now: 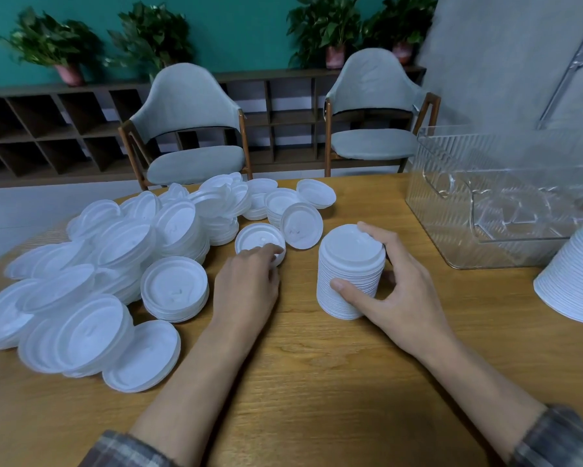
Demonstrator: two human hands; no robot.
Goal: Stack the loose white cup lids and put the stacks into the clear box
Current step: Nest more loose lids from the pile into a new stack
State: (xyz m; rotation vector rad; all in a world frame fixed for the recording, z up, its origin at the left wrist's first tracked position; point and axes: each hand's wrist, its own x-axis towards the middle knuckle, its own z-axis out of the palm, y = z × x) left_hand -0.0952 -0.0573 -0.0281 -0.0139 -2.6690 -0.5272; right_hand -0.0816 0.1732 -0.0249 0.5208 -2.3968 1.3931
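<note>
A tall stack of white lids (350,264) stands on the wooden table (300,382) at the middle. My right hand (394,284) grips it, thumb on the near side and fingers round the far side. My left hand (249,281) reaches to a single white lid (258,237) lying flat just left of the stack, its fingertips on the lid's near rim. A large heap of loose white lids (114,261) covers the left of the table. The clear box (505,197) stands at the back right and holds no lids.
A second tall stack of lids (576,278) stands at the right edge, in front of the clear box. Two grey chairs (195,129) stand behind the table. A low shelf with potted plants runs along the green wall.
</note>
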